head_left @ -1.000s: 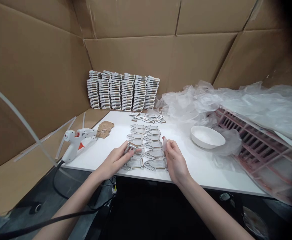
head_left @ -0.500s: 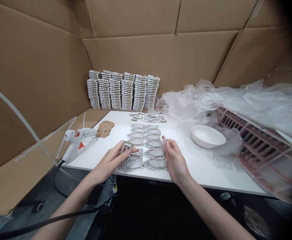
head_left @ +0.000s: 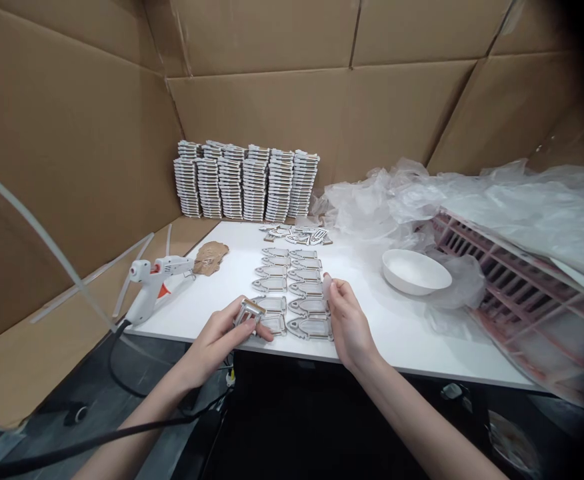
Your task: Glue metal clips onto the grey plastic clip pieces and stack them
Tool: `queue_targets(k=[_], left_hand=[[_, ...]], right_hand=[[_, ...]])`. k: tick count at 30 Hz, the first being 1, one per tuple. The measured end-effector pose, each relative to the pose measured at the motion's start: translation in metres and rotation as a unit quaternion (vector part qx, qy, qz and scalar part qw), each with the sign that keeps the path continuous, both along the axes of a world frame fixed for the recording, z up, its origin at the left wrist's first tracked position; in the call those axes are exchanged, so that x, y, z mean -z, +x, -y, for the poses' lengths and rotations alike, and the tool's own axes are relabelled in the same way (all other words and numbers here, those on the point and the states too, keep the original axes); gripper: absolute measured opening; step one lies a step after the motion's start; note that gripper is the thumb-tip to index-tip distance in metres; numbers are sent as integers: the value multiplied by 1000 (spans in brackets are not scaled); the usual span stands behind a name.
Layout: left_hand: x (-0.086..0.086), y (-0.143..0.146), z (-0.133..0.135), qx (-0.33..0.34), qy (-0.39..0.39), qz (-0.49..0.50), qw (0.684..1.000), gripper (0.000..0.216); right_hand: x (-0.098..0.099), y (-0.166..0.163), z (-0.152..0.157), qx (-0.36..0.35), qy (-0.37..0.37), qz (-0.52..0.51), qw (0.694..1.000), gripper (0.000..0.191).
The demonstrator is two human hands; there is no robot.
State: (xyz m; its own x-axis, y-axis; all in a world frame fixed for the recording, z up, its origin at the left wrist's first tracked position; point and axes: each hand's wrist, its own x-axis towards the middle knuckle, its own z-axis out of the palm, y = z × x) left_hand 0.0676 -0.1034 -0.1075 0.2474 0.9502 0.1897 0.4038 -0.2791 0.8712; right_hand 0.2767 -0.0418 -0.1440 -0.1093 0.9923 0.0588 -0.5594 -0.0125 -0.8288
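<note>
While cardboard walls (head_left: 272,113) enclose the white table (head_left: 402,333), left hand (head_left: 217,340) pinches a cutout piece (head_left: 249,311), right hand (head_left: 349,327) grip unclear.

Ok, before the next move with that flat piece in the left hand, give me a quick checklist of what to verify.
1. Left hand grips the flat grey-and-white cut-out piece: ok.
2. Right hand pinches a small translucent bit: ok; what it is, cannot tell.
3. Two columns of flat cut-out pieces lie in order on the white table: ok.
4. White glue gun lies apart from both hands: ok.
5. White shallow bowl stands apart from the rows: ok.
6. Glue on held piece: cannot tell.
</note>
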Motion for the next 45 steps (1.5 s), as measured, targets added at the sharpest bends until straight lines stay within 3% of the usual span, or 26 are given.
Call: queue_targets(k=[6, 13, 18, 23, 28, 34, 38, 45], left_hand=[[5, -5, -11, 13, 10, 18, 1000, 27], [0, -2, -39, -63, 15, 55, 996, 22], [-11, -1, -58, -9, -50, 72, 996, 18], [-22, -4, -56, 32, -76, 22, 996, 28], [-22, -3, -55, 66, -76, 14, 995, 33], [-14, -10, -85, 2, -49, -18, 999, 33], [-7, -13, -102, 4, -64, -15, 998, 31], [-11, -18, -94, -13, -76, -10, 997, 27]], right_hand=[[2, -1, -1, 2, 1, -10, 1000, 30], [2, -2, 0, -7, 1, -13, 1000, 28], [0, 0, -1, -7, -4, -25, 1000, 31], [-1, 1, 0, -9, -7, -15, 1000, 30], [0, 2, -1, -12, -6, -14, 1000, 29], [-2, 9, -20, 13, 0, 31, 999, 25], [-7, 9, -34, 16, -22, 50, 998, 23], [-8, 8, -51, 25, -19, 69, 997, 19]])
